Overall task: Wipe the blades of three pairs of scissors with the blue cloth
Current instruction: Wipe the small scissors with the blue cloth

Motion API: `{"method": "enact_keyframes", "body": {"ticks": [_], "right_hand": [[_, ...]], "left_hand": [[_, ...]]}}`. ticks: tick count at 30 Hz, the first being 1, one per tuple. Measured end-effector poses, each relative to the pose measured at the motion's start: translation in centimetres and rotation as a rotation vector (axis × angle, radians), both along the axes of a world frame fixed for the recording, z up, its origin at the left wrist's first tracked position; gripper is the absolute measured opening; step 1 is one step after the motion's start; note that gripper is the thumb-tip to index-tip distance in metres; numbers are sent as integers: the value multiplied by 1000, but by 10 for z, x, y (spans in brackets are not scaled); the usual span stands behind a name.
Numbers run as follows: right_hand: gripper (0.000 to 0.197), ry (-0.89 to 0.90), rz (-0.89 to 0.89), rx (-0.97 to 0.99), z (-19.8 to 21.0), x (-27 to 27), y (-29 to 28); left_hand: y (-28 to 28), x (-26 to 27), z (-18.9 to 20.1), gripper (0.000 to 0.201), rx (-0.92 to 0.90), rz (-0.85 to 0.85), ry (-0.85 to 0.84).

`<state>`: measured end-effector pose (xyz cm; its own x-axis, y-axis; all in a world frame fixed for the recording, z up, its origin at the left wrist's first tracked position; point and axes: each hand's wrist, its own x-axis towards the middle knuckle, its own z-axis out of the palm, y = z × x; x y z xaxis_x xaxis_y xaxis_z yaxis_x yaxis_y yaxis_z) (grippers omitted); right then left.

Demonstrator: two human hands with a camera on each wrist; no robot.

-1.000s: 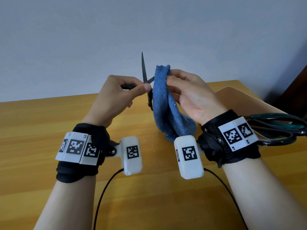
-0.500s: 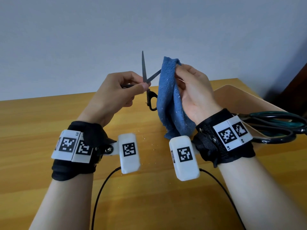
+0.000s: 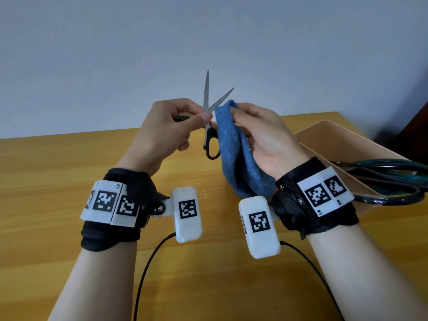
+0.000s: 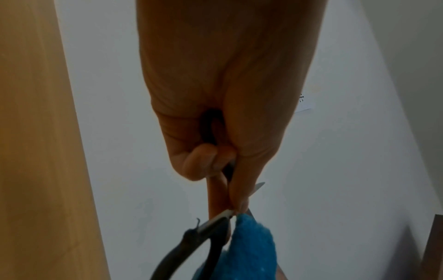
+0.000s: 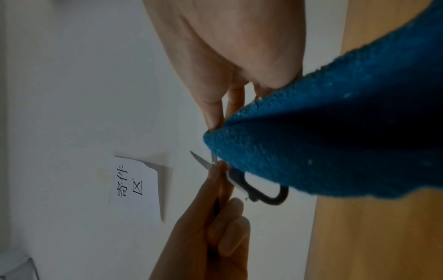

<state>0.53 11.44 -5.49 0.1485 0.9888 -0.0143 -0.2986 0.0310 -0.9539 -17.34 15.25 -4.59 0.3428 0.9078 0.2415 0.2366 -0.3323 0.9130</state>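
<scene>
**Scissors up, cloth at the blades**

We see the left hand [image 3: 162, 133] gripping small black-handled scissors [image 3: 209, 126] at one handle loop, thumb + fingers pinched near the pivot. Blades open in a V, tips up; other loop hangs free below. Right hand [image 3: 266, 140] holds the blue cloth [image 3: 236, 158], fingers curled round its top fold, which sits just beside the right blade's base; we can't tell if it touches. Cloth tail drapes down toward the tabletop [image 3: 58, 163]. Two larger scissors [image 3: 389, 179], dark green/black handles, lie in a tan box [image 3: 324, 130] at right, w/ handles over its rim.
</scene>
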Motion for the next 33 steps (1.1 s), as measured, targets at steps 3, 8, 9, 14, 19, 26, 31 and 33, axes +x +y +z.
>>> {"method": "enact_keyframes", "body": {"ticks": [3,8,9,14,19,26,31,33], "right_hand": [[14,-21,83,16,-2,-5,-2],[7,-28,58,15,-3,-8,-3],[7,-13,39,11,-3,-8,-2],[9,74,-34,26,0,-3,0],[12,256,-92,29,0,2,-1],[6,34,-17,-7,-2,-8,-2],[8,197,-159,31,0,-3,-1],[14,125,-127,17,0,-4,-2]], "left_hand": [[1,5,-2,13,-2,4,26],[0,5,-2,13,18,-28,66],[0,5,-1,14,28,-38,65],[-1,5,-1,14,30,-58,33],[-2,6,-1,18,0,-63,26],[-2,5,-1,14,10,-16,47],[-5,8,1,13,-19,-44,41],[-5,9,1,14,-29,-28,47]]}}
